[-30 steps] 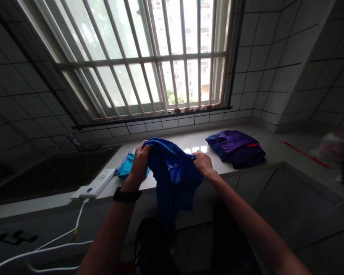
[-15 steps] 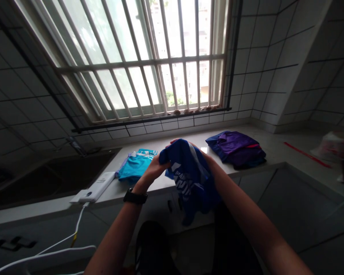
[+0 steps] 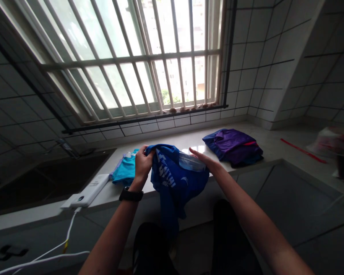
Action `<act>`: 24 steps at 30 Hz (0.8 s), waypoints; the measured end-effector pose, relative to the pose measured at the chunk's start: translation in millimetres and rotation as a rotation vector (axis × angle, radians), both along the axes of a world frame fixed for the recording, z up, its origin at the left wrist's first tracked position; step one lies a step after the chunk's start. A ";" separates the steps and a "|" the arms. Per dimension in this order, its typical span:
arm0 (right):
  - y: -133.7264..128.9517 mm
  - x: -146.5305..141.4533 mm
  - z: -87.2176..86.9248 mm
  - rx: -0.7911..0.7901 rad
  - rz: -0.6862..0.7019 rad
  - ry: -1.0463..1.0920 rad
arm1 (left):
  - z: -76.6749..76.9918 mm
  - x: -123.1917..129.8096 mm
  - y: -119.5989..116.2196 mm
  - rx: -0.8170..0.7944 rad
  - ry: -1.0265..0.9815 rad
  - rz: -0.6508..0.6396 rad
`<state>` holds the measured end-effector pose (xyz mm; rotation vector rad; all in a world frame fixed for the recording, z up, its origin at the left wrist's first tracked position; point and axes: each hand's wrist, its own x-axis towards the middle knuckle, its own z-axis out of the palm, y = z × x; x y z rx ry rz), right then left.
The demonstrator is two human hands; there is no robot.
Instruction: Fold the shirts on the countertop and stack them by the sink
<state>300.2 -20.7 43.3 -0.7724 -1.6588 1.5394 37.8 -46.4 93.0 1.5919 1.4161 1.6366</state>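
Observation:
A blue garment with white lettering (image 3: 174, 183) hangs over the counter's front edge. My left hand (image 3: 144, 162) is closed on its upper left part; a black band is on that wrist. My right hand (image 3: 203, 158) is at the garment's right side, fingers stretched out and apart, with the palm side partly hidden. A pale, shiny patch (image 3: 191, 162) shows on the garment between the hands. Left of my left hand lies a folded turquoise garment (image 3: 124, 170). To the right rests a pile of purple and dark blue clothes (image 3: 235, 145).
A white power strip (image 3: 91, 190) with a cable lies on the counter's left part, beside a dark sink (image 3: 46, 179). A red strip (image 3: 302, 150) and a plastic bag (image 3: 332, 143) are at the right. A barred window stands behind.
My left hand has moved left with the garment's edge, and the garment is spread wider. The fingers of my right hand now show, stretched out. The view has shifted slightly.

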 end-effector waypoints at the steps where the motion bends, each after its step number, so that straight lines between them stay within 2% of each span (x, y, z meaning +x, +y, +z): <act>1: -0.8 4.3 -0.2 -0.037 0.092 -0.052 | 0.3 -0.5 -0.7 0.007 0.028 0.011; 3: 2.0 11.7 1.5 -0.021 0.164 -0.296 | 1.7 -3.4 -1.3 0.021 0.070 0.047; 4: 5.4 14.7 3.3 0.026 0.107 -0.441 | 2.5 -6.1 -0.9 0.026 0.085 0.070; 5: 9.8 17.6 5.4 0.089 -0.031 -0.576 | 3.2 -9.9 0.2 0.030 0.102 0.097; 8: 23.9 26.1 12.7 0.278 -0.709 -0.786 | 3.4 -25.7 6.4 -0.015 0.212 0.153; 9: 27.5 28.5 14.5 0.304 -0.876 -0.789 | 2.6 -31.1 8.9 -0.058 0.258 0.143; 10: 29.9 30.0 15.4 0.309 -0.960 -0.780 | 1.3 -35.6 11.0 -0.106 0.295 0.113; 11: 31.1 29.9 14.9 0.304 -0.962 -0.769 | -0.5 -38.9 12.8 -0.149 0.322 0.064; 12: 31.0 27.9 12.7 0.305 -0.902 -0.760 | -2.7 -40.6 14.0 -0.180 0.337 0.011; 15: 25.7 9.3 -4.1 0.338 -0.591 -0.771 | -8.9 -37.1 13.3 -0.199 0.364 -0.112; 17: 22.0 -8.5 -20.0 0.328 -0.446 -0.836 | -10.6 -32.5 9.1 -0.282 0.399 -0.247; 20: 22.1 -27.9 -38.9 0.267 -0.402 -0.944 | -8.4 -33.2 -0.1 -0.543 0.440 -0.549; 21: 23.6 -30.8 -42.4 0.258 -0.401 -0.955 | -7.1 -36.3 -2.6 -0.617 0.440 -0.613; 22: 25.4 -32.2 -44.1 0.253 -0.390 -0.952 | -5.8 -40.5 -4.0 -0.656 0.427 -0.632; 24: 29.3 -32.0 -42.5 0.247 -0.358 -0.933 | -3.9 -50.8 -2.6 -0.606 0.363 -0.536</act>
